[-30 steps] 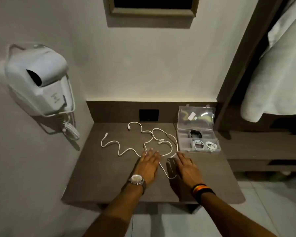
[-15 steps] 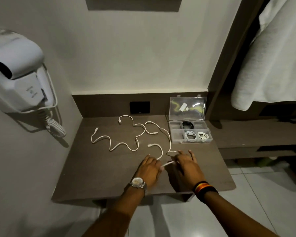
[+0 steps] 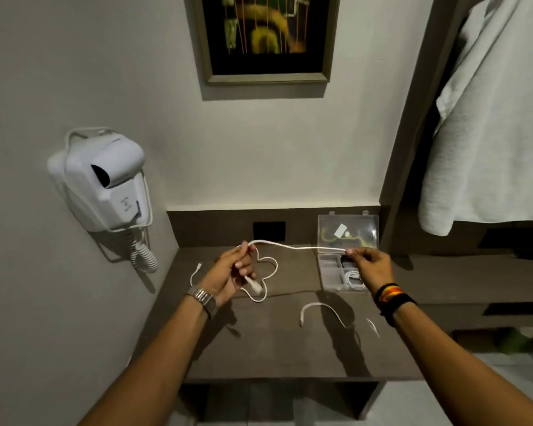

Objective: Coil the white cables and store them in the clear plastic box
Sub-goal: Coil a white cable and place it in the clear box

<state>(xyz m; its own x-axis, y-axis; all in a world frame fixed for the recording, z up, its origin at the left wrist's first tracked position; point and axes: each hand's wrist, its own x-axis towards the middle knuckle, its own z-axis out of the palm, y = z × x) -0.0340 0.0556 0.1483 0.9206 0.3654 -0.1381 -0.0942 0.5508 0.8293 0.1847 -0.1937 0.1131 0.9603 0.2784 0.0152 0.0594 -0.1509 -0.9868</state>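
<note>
A white cable [image 3: 299, 247] stretches in the air between my two hands above the brown table [image 3: 274, 348]. My left hand [image 3: 228, 275] grips one end, whose plug hangs below the fingers. My right hand [image 3: 371, 264] pinches the other part near the clear plastic box [image 3: 330, 272]. The box stands open at the table's back right, with coiled white cables and a dark item inside. A second white cable [image 3: 268, 281] loops on the table behind my left hand. Another white cable [image 3: 323, 309] lies near the right front.
A white wall-mounted hair dryer [image 3: 105, 182] with a coiled cord hangs on the left wall. A framed picture [image 3: 265, 38] hangs above the table. A white towel [image 3: 490, 118] hangs at the right over a lower shelf. A dark socket plate [image 3: 269, 230] sits behind the table.
Both hands were flat on the table by the cables. They have picked up one white cable and raised it, pulling it out between them. The view has tilted up.
</note>
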